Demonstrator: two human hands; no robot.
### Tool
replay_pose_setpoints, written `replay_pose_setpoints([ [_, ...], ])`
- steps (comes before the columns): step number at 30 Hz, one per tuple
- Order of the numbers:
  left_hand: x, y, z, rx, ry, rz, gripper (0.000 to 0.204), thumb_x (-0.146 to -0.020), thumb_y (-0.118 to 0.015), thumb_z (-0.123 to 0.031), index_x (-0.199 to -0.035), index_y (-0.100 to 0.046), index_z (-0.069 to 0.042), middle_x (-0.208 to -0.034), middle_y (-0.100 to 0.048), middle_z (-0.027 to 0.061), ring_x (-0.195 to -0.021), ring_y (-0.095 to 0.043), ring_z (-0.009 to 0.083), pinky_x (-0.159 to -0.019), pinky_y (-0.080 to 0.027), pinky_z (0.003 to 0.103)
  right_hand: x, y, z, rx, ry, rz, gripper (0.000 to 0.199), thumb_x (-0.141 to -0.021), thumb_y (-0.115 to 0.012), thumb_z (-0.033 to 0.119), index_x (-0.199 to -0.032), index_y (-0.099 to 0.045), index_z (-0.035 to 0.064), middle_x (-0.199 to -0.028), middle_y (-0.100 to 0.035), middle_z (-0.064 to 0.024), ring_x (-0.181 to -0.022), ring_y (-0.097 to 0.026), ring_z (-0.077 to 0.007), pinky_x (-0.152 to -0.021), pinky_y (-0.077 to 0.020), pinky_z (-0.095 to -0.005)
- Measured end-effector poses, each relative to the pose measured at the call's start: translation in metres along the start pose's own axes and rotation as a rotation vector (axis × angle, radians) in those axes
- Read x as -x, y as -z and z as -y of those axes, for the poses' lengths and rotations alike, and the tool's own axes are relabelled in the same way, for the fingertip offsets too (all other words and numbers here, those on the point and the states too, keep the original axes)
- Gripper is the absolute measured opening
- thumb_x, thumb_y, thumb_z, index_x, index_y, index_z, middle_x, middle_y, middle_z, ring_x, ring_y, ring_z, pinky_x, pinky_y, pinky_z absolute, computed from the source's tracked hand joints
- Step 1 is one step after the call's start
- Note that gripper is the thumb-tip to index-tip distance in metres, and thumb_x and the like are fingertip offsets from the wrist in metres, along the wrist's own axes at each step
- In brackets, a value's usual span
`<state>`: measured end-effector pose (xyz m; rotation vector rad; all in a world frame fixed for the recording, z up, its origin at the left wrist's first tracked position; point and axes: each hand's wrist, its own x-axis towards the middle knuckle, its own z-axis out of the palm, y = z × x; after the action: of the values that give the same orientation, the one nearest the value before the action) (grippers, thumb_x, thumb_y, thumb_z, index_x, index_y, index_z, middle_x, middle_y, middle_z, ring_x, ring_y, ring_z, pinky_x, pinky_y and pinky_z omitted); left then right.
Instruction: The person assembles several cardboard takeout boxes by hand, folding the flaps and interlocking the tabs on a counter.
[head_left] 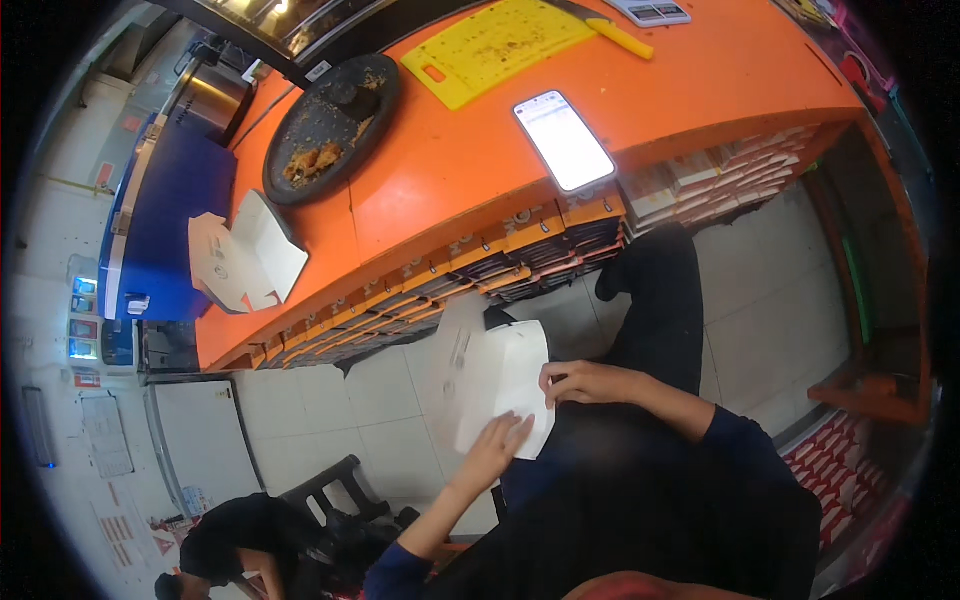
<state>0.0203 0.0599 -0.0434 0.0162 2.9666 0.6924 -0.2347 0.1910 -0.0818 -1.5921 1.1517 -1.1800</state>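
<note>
Over my lap lies a white cardboard food box [520, 385], partly unfolded, with printed marks on its motion-blurred left flap. My left hand [492, 450] rests on its lower part, fingers stretched and spread over the white card. At the box's right edge my right hand [585, 383] is closed, fingers bent in a pinch on the card. A second white box [275, 250], folded up with its lid open, stands on the left end of the orange counter [420, 185].
On the counter are a dark stone mortar [335, 125] with food remains, a lit phone [565, 140], a yellow cutting board [490, 50], a yellow-handled knife [625, 38] and a scale [655, 10]. Flat boxes [480, 255] are stacked underneath. Another person [240, 540] bends at lower left.
</note>
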Motion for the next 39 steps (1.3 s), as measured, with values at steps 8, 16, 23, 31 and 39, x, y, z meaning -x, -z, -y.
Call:
replay_pose_setpoints([
  [8,-0.040,0.038,0.018,0.266,0.186,-0.052,0.015,-0.076,-0.071,-0.007,-0.091,-0.069,-0.008,-0.086,-0.067,0.0113,-0.080,-0.066,0.0332,-0.070,-0.053,0.040,-0.001,-0.010,0.017,-0.160,0.011,-0.308,0.009,-0.075,-0.079,0.009,-0.080,-0.073,0.0087,-0.094,-0.058,-0.0059,-0.093,-0.058,-0.0200,-0.080,-0.0475,-0.0333],
  [16,-0.069,0.061,0.003,0.590,0.444,-0.151,0.017,-0.083,-0.072,-0.008,-0.095,-0.068,0.003,-0.082,-0.067,0.0156,-0.074,-0.063,0.0261,-0.068,-0.047,0.034,-0.022,0.015,0.062,0.035,0.001,-0.194,0.026,-0.070,-0.080,0.005,-0.095,-0.076,0.0066,-0.096,-0.053,-0.0006,-0.086,-0.053,-0.0152,-0.075,-0.0451,-0.0292],
  [23,-0.079,0.048,0.008,0.933,0.767,-0.115,0.016,-0.093,-0.066,-0.013,-0.102,-0.072,-0.001,-0.071,-0.070,0.0109,-0.059,-0.058,0.0116,-0.057,-0.046,0.031,-0.015,0.016,0.051,-0.023,-0.395,-0.711,0.039,-0.077,-0.079,0.007,-0.115,-0.075,0.0141,-0.089,-0.046,-0.0043,-0.078,-0.049,-0.0155,-0.069,-0.0440,-0.0287],
  [31,-0.099,0.068,-0.012,0.824,0.626,-0.295,0.026,-0.085,-0.072,-0.002,-0.111,-0.071,-0.002,-0.079,-0.072,0.0062,-0.075,-0.065,0.0103,-0.069,-0.051,0.026,-0.017,0.030,0.063,0.193,-0.109,-0.429,0.044,-0.078,-0.076,0.002,-0.121,-0.071,0.0113,-0.089,-0.046,-0.0065,-0.074,-0.050,-0.0184,-0.070,-0.0451,-0.0301],
  [39,-0.090,0.060,-0.015,0.080,0.300,-0.140,0.028,-0.084,-0.072,-0.004,-0.112,-0.068,-0.002,-0.085,-0.072,0.0101,-0.076,-0.068,0.0122,-0.070,-0.054,0.031,-0.040,0.034,0.073,0.080,-0.178,-0.276,0.062,-0.077,-0.070,-0.003,-0.136,-0.055,0.0104,-0.088,-0.055,-0.0098,-0.075,-0.057,-0.0271,-0.071,-0.0480,-0.0371],
])
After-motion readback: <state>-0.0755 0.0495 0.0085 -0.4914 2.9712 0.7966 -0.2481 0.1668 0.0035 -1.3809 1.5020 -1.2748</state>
